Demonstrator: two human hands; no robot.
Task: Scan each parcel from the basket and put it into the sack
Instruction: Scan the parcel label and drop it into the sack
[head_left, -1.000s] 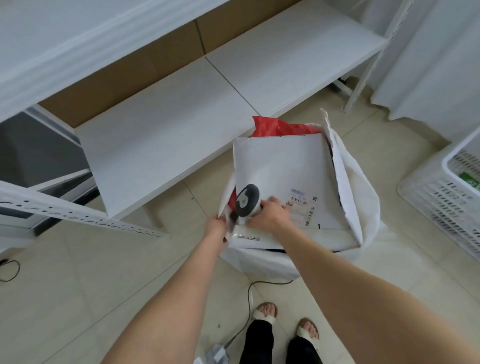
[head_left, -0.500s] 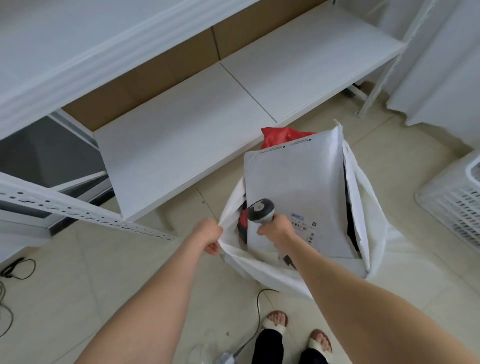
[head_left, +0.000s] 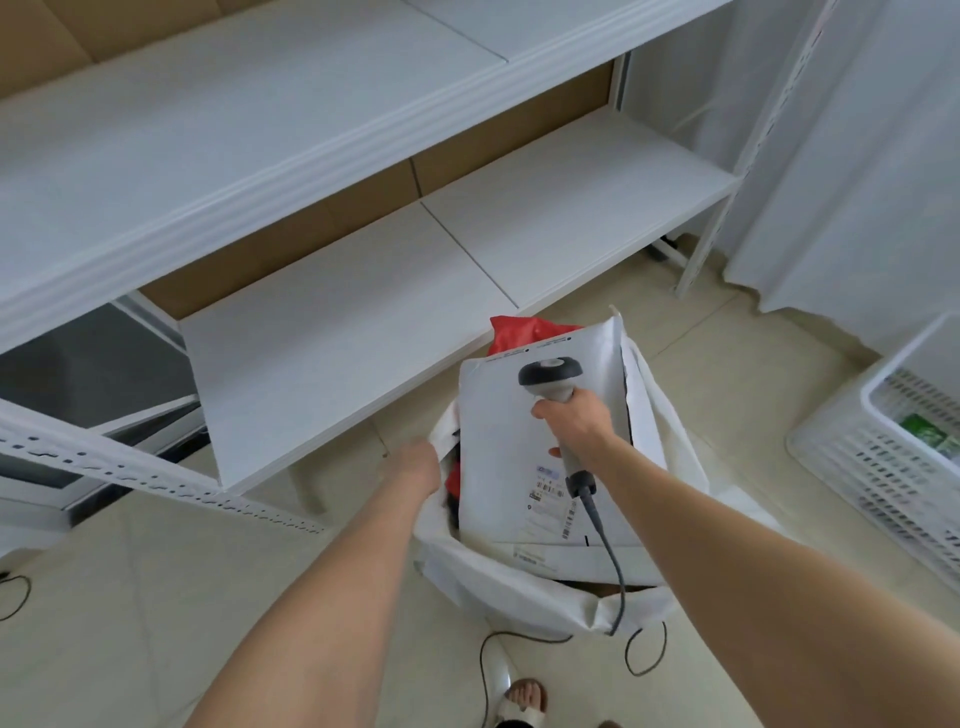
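our right grip (head_left: 579, 423) wrapped round the scanner (head_left: 551, 376) handle, over the white parcel (head_left: 504, 441) standing in the sack (head_left: 498, 587) on the floor (head_left: 156, 597), our left grip (head_left: 418, 462) pinching the sack's left rim, basket (head_left: 852, 467) off to the right

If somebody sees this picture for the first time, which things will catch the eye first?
The right hand grips a grey barcode scanner over a large white parcel standing in the white sack. The left hand holds the sack's left rim; a red parcel peeks out behind.

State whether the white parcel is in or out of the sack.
Partly in: the white parcel has its lower end inside the sack.
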